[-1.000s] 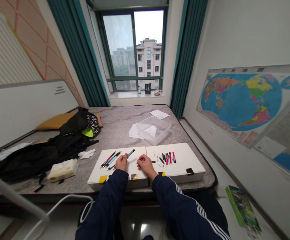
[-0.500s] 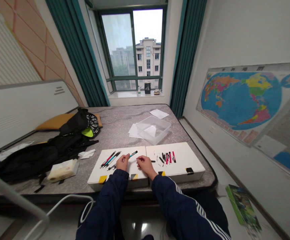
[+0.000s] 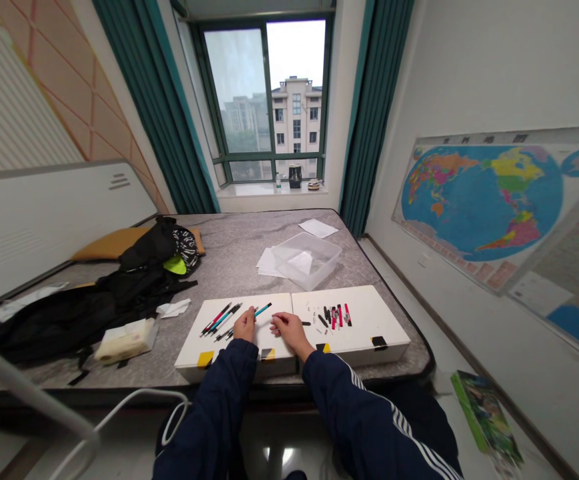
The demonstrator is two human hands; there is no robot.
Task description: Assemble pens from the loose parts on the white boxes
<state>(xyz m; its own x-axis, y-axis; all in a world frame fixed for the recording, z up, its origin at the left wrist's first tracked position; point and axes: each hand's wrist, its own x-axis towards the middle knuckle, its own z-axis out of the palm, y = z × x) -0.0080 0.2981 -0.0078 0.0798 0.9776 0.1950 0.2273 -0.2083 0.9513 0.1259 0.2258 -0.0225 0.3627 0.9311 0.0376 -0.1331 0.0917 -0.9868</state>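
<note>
My left hand (image 3: 245, 325) is closed round a blue pen (image 3: 263, 310), whose blue end points up and to the right past my fingers. Just right of it, my right hand (image 3: 289, 330) has its thumb and fingertips pinched together above the white box; whatever lies between them is too small to make out. Several pens (image 3: 222, 319) lie slantwise on the left white box (image 3: 196, 343), partly behind my left hand. Pen parts, black, red and clear, among them a red piece (image 3: 348, 315), are spread over the right white box (image 3: 376, 313).
Behind the boxes stands a clear plastic tub (image 3: 326, 260) beside white paper sheets (image 3: 266, 263). A tissue pack (image 3: 126, 340) and a black backpack (image 3: 69, 313) lie to the left. A white cable (image 3: 134, 395) loops at the lower left.
The pen in my left hand has been turned or shifted, so a blue end now shows where a dark tip stuck out. My right hand has barely moved.
</note>
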